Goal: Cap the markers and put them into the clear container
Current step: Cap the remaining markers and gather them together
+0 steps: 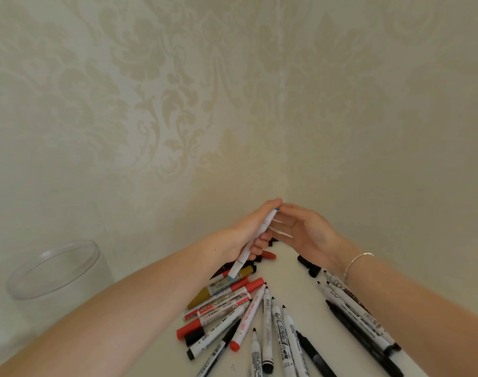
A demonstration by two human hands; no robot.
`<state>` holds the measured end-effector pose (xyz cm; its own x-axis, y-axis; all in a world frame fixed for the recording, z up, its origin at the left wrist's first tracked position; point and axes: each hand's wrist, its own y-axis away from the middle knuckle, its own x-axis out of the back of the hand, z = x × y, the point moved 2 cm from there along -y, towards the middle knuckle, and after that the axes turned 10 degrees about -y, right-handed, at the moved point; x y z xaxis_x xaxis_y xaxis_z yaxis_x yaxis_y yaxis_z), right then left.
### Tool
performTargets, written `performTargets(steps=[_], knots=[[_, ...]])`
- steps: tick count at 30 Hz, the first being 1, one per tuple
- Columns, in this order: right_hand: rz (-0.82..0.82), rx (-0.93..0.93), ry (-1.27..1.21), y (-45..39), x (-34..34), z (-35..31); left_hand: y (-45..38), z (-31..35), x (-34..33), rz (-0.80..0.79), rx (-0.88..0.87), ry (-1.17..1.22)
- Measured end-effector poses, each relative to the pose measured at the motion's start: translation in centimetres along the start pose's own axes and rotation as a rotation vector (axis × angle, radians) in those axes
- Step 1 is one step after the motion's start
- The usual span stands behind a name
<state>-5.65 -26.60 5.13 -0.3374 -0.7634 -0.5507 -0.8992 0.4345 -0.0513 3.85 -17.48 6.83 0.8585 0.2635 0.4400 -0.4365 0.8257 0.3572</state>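
Loose black, red and gold plastic markers [248,317] litter the white worktop [295,281] below the fingers. Left fingers [259,244] grip a slim white blue-tipped marker [253,244] mid-barrel; it looks light, stiff and slick. Right fingers [282,223] are straight, touching its upper tip; any cap is hidden. A clear round plastic container [53,268] stands far left.

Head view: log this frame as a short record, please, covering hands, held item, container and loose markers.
left hand: grips a white marker with blue ends
right hand: fingers at the marker's upper tip; holding a cap cannot be told
clear round plastic container: upright at far left, looks empty
loose markers: red, black, white and olive-gold pile on white table, many uncapped
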Motion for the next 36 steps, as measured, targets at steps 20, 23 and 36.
performTargets(steps=[20, 23, 36], knots=[[0.135, -0.176, -0.097, 0.1, 1.8, 1.4, -0.3, -1.8, 2.5, 0.141, 0.043, -0.454], [0.272, -0.214, 0.293, 0.5, 3.3, 1.5, 0.0, -3.5, 4.5, 0.171, 0.006, -0.709], [-0.12, -0.4, 1.337, 3.3, 0.4, 3.1, 1.6, -7.7, 6.6, 0.353, -0.213, -1.254]])
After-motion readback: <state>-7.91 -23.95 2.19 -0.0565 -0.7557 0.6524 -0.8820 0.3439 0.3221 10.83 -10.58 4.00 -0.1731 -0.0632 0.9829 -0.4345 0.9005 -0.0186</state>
